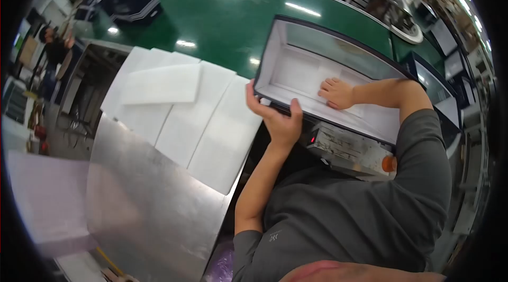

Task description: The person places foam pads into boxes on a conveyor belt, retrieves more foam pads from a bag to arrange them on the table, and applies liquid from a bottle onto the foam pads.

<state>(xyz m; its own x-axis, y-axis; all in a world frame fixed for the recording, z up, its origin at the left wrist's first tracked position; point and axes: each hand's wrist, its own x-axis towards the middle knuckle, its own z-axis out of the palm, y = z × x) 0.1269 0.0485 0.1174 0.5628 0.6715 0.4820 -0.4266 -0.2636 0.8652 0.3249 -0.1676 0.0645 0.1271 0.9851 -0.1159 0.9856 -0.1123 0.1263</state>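
A factory workshop, shown by the long glossy green worktable (pixel 211 22) and bare silver metal bench (pixel 153 186)

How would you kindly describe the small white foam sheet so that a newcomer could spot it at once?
Start at the metal tabletop beside the green table. Large white foam sheets fan out, overlapping, along the metal's far edge. The small rectangular sheet lies on top of them, much shorter than its neighbours.
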